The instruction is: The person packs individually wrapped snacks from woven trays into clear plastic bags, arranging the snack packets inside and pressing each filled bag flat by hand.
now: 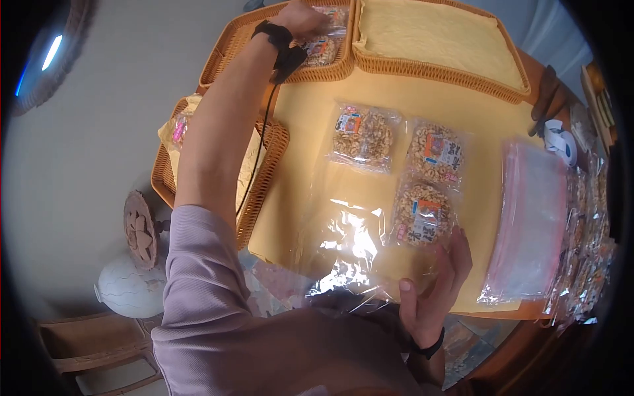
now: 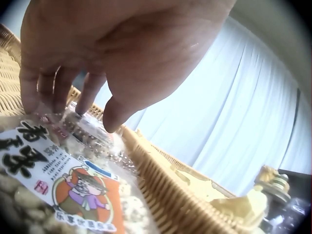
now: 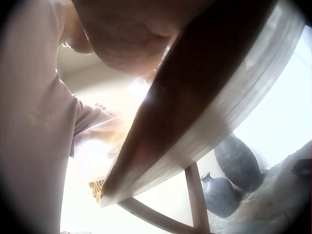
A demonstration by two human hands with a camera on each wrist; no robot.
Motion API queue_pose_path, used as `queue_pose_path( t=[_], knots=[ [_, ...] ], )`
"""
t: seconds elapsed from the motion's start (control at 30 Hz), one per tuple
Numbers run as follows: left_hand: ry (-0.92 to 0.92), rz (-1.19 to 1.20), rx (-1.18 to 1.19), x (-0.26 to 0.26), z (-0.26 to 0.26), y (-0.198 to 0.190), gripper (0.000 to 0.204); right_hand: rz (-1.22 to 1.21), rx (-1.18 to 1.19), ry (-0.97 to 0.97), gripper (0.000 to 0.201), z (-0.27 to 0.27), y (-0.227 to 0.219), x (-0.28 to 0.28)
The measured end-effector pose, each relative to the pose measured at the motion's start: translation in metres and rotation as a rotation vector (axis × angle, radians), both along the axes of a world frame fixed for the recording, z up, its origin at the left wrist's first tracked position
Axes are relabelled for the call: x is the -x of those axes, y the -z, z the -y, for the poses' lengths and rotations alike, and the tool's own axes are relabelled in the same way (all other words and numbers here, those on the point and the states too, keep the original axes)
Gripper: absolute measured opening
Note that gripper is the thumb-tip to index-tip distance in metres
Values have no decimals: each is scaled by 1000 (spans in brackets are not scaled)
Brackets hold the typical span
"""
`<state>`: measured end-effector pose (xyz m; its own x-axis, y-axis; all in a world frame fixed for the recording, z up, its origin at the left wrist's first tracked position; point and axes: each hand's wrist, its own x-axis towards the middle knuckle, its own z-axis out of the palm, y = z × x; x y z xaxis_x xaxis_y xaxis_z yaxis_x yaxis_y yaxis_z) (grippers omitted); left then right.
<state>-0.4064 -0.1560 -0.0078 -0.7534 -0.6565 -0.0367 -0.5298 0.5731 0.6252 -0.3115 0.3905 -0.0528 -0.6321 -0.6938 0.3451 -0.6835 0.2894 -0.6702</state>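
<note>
My left hand (image 1: 304,20) reaches into the wicker basket (image 1: 228,49) at the back left. Its fingers point down, spread apart, with the tips at a wrapped nut cake (image 2: 87,134). Nearer the left wrist camera lies another wrapped nut cake (image 2: 63,180) with an orange and white label. At the table's front, my right hand (image 1: 432,287) lies with its fingers extended, the tips beside the lower nut cake packet (image 1: 422,214). Two more packets, an upper right one (image 1: 436,153) and a left one (image 1: 363,135), lie behind it. A clear plastic bag (image 1: 350,231) spreads left of that hand.
A cloth-lined basket (image 1: 439,39) stands at the back right, and a smaller lined basket (image 1: 264,171) on the left. Flat clear bags (image 1: 528,218) are stacked on the right, beside a white tape roll (image 1: 560,142) and several wrapped packets (image 1: 584,244). The curved table edge (image 3: 195,146) shows from below.
</note>
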Motion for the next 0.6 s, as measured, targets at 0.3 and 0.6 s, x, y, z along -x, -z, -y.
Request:
queue_pose_path(
  t=[0.3,0.6],
  knots=[
    [303,216,170,-37,-8,-24,37,-18,29,2,57,2,-5,-2],
    [-116,30,-248,-54,-49,-28,30,-56,74,10,58,3,0,-2]
  ],
)
